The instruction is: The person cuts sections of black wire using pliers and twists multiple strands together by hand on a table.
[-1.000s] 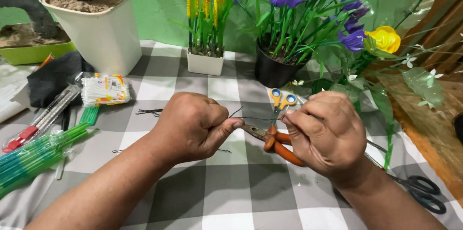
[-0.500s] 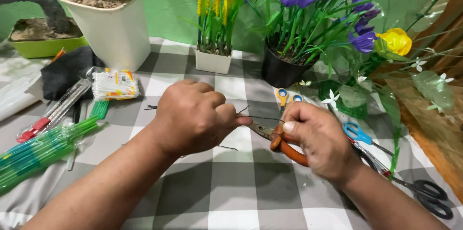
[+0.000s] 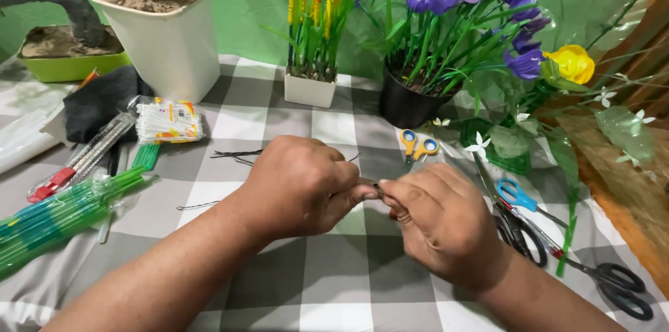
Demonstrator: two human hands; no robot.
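Now both hands meet over the checked tablecloth, just in front of the small yellow scissors. The left hand is curled, its fingertips pinching a small dark piece, too small to identify, against the right hand, whose fingers are also closed narrow around it. The orange-handled pliers seen half a second ago no longer show; the right hand has turned knuckles-up. Blue scissors lie just right of the yellow pair.

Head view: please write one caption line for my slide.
Left hand and right hand meet fingertip to fingertip above a checked tablecloth, beside scissors.
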